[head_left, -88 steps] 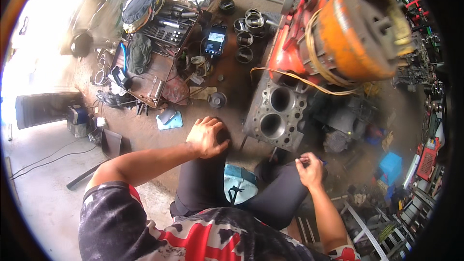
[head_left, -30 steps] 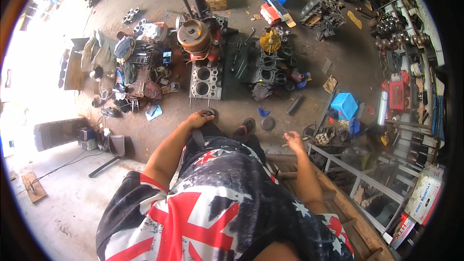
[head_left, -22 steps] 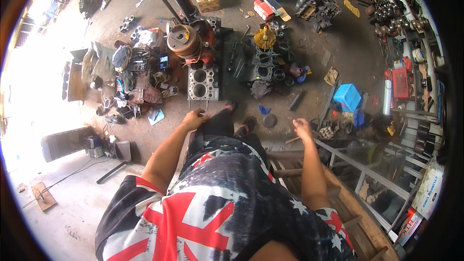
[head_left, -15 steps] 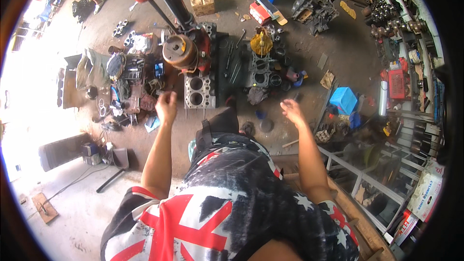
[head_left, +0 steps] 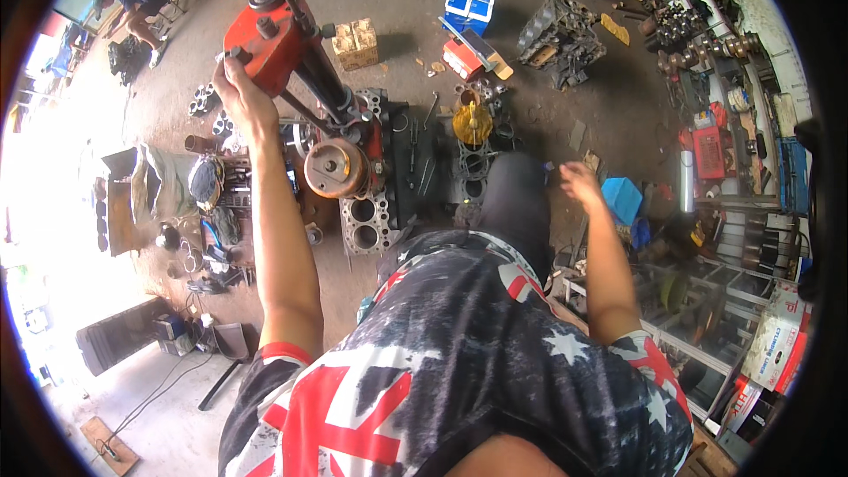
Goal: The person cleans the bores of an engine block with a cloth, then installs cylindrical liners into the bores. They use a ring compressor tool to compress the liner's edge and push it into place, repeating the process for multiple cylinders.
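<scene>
My left hand (head_left: pixel 242 99) is raised at the side of a red boring machine's head (head_left: pixel 272 46), its fingers curled against the edge beside a dark bolt; part of the grip is hidden. Below the head, a dark column and a round brown metal drum (head_left: pixel 336 168) stand over a grey engine block (head_left: pixel 367 228) with round cylinder bores. My right hand (head_left: pixel 579 184) hangs in the air to the right of my bent knee, fingers loosely apart and holding nothing. Near it on the floor sits a blue box (head_left: pixel 622 200).
Hand tools (head_left: pixel 415 152) and a second row of bores with a yellow part (head_left: pixel 473 124) lie right of the machine. Another engine block (head_left: pixel 563 40) and cartons (head_left: pixel 356 44) stand farther off. Metal racking (head_left: pixel 707 291) runs along the right. A person (head_left: pixel 137 9) sits at far left.
My left hand has moved up and forward onto the red machine head. The right hand has shifted right. My view has moved closer to the machine, and my knee now covers part of the floor.
</scene>
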A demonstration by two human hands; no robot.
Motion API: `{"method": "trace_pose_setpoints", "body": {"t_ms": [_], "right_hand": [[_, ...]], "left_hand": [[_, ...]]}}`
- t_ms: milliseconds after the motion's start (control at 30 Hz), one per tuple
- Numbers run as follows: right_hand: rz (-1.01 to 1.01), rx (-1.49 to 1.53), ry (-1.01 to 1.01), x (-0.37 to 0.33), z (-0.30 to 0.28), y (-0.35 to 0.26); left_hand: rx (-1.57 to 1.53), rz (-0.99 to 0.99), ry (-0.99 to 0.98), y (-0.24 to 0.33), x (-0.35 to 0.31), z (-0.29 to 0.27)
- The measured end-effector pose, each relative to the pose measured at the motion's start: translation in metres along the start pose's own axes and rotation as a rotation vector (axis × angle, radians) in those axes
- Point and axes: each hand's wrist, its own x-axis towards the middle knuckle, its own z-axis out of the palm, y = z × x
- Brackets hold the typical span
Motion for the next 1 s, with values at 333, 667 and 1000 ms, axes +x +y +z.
{"method": "trace_pose_setpoints", "body": {"t_ms": [333, 667, 1000], "right_hand": [[0.582, 0.164, 0.082, 0.015, -0.051, 0.114], [0.356, -0.167, -0.353, 0.289, 0.044, -0.090], [-0.060, -0.383, -0.644, 0.682, 0.231, -0.528]], "left_hand": [[-0.008, 0.105, 0.178, 0.029, 0.018, 0.024], [0.202, -0.282, 0.329, 0.037, 0.010, 0.022], [-0.248, -0.571, 0.859, 0.064, -0.013, 0.011]]}}
